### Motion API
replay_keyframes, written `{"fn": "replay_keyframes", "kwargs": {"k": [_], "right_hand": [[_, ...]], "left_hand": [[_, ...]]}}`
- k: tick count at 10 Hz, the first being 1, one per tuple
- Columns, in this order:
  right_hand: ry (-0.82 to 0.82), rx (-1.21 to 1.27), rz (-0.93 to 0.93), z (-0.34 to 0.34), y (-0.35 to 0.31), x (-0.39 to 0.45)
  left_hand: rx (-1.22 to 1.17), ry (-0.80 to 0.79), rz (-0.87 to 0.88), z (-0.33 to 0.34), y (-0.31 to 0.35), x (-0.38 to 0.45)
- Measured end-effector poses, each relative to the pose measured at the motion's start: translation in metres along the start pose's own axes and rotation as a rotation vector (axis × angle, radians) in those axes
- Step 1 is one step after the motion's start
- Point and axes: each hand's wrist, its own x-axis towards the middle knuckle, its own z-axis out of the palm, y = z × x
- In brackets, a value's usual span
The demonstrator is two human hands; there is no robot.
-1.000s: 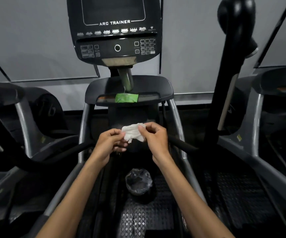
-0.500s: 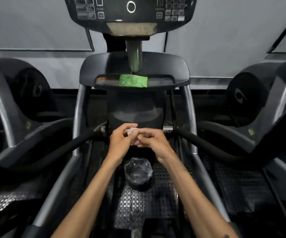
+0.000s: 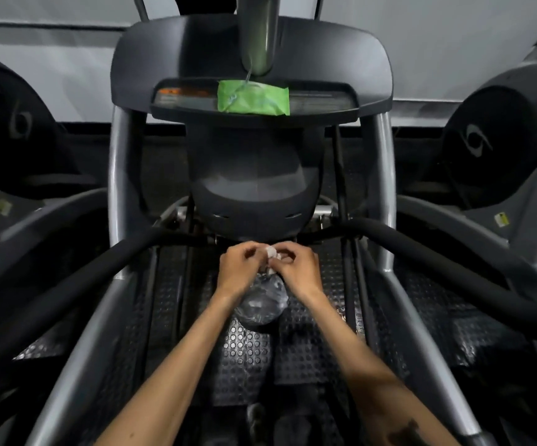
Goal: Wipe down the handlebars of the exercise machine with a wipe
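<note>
Both hands [image 3: 270,268] have crumpled the wipe [image 3: 272,252] small.

My hands sit in the gap between the two black handlebars, one on my left [image 3: 106,262] and one on my right [image 3: 437,249]. The big dark machine body [image 3: 254,188] blocks the way ahead. A plastic bag [image 3: 262,304] sits on the bumpy floor mat [image 3: 244,355] just under my hands

We see the wipe packet [image 3: 253,97] lying on the machine's tray [image 3: 321,106], under the centre post [image 3: 256,33]. Below it, a padded handlebar [image 3: 77,278] runs out left and another handlebar [image 3: 447,255] right. Between them our hands meet at the crumpled wipe [image 3: 272,252], above the bag [image 3: 262,300] on the floor mat [image 3: 244,358].
</note>
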Motion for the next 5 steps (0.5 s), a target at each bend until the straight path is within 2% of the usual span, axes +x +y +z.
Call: {"fn": "replay_keyframes", "kwargs": {"k": [1,2,3,4,5], "right_hand": [[0.040,-0.144,-0.002,0.014,0.027,0.006],[-0.010,-0.215,0.057,0.033,0.055,0.009],[-0.128,-0.286,0.168,0.039,0.067,0.005],[-0.144,-0.288,0.177,0.038,0.070,-0.001],[-0.204,-0.330,0.151,0.028,0.059,-0.008]], "left_hand": [[0.303,0.011,0.026,-0.004,-0.025,0.011],[0.325,0.062,-0.016,-0.008,-0.044,0.009],[0.345,0.064,-0.021,-0.015,-0.059,0.004],[0.404,0.044,0.030,-0.021,-0.065,0.001],[0.508,-0.061,0.110,-0.024,-0.057,0.001]]}}
